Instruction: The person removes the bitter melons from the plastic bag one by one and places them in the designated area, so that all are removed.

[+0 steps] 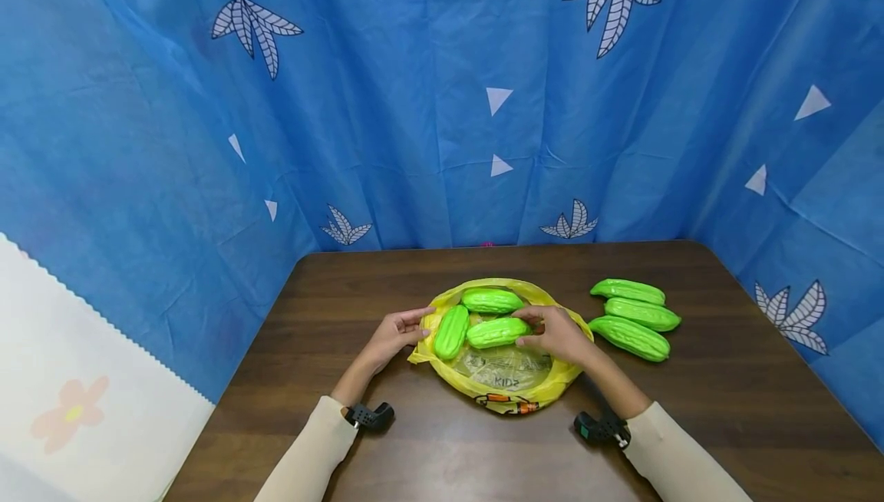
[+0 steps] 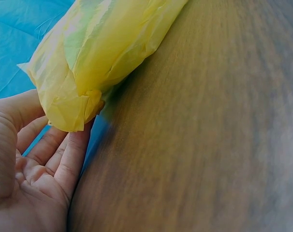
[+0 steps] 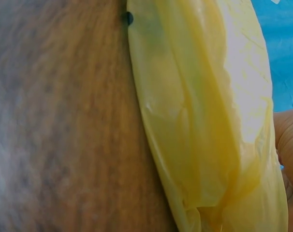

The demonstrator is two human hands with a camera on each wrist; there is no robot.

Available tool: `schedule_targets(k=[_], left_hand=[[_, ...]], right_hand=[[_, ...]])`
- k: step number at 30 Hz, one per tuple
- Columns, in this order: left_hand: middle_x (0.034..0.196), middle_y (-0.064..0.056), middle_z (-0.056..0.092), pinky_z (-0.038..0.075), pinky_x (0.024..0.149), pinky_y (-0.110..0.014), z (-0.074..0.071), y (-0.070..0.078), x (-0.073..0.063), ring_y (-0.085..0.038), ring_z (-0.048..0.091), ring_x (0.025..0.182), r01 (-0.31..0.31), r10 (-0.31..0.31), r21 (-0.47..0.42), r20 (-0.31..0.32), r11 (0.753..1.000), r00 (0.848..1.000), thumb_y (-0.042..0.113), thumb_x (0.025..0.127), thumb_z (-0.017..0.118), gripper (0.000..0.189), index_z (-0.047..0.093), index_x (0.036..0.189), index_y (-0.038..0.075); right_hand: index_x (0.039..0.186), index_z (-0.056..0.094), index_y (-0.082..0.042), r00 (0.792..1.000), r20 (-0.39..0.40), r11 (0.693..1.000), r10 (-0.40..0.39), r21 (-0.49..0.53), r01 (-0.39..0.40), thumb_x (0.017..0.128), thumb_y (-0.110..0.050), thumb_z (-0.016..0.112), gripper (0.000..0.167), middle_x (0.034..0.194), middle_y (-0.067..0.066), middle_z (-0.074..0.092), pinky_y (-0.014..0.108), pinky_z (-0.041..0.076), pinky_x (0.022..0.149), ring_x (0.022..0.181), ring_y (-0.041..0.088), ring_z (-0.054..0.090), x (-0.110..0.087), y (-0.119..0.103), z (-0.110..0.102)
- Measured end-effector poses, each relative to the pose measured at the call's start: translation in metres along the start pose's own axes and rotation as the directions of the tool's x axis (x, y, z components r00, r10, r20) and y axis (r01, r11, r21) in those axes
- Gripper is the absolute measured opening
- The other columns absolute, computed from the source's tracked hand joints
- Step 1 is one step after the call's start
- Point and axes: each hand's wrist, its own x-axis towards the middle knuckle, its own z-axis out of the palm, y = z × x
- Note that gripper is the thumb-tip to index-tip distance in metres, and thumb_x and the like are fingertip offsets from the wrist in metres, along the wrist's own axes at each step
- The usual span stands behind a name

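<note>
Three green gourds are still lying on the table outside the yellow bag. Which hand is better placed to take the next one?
Probably the right hand. It rests on a gourd at the yellow bag's right side, nearest the three loose gourds. The left hand is at the bag's far left rim.

Open yellow bag (image 1: 442, 360) — three green gourds (image 1: 492, 319) inside

Both forearms, in pale cream sleeves, reach forward from the lower edge of the head view and converge toward the middle; each wrist carries a small black strap-mounted device; the left hand (image 1: 397, 331) lies low with palm turned inward, fingers extended and only loosely bent, fingertips pointing to the right; the right hand (image 1: 558, 333) lies palm down, knuckles raised, fingers curved downward and leftward; the two hands stay apart, not touching each other.
</note>
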Motion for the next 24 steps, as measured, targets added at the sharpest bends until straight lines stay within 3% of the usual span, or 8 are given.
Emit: schedule_targets(k=[14, 24], left_hand=[[0.132, -0.021, 0.063, 0.058, 0.075, -0.024, 0.0001, 0.0, 0.0003, -0.012, 0.067, 0.087, -0.028, 0.028, -0.011, 0.002, 1.0, 1.0, 0.008, 0.097, 0.068, 0.048, 0.056, 0.143, -0.001], [0.129, -0.019, 0.066, 0.058, 0.074, -0.025, 0.0011, 0.0, -0.0005, -0.011, 0.067, 0.086, -0.006, 0.006, -0.011, 0.0, 1.0, 1.0, 0.008, 0.097, 0.068, 0.048, 0.057, 0.143, 0.002]], right_hand=[[0.128, 0.069, -0.007, 1.0, 0.013, 1.0, -0.015, -0.017, 0.015, 0.085, -0.007, 0.082, 0.044, 0.122, 0.01, 0.068, 0.039, 0.057, 0.084, 0.109, 0.028, 0.063, 0.0001, -0.0003, -0.0011], [0.127, 0.07, -0.01, 0.999, 0.022, 0.999, -0.025, -0.038, 0.026, 0.087, -0.014, 0.082, 0.042, 0.12, 0.007, 0.069, 0.037, 0.057, 0.084, 0.106, 0.026, 0.063, -0.0023, -0.0003, -0.0037]])
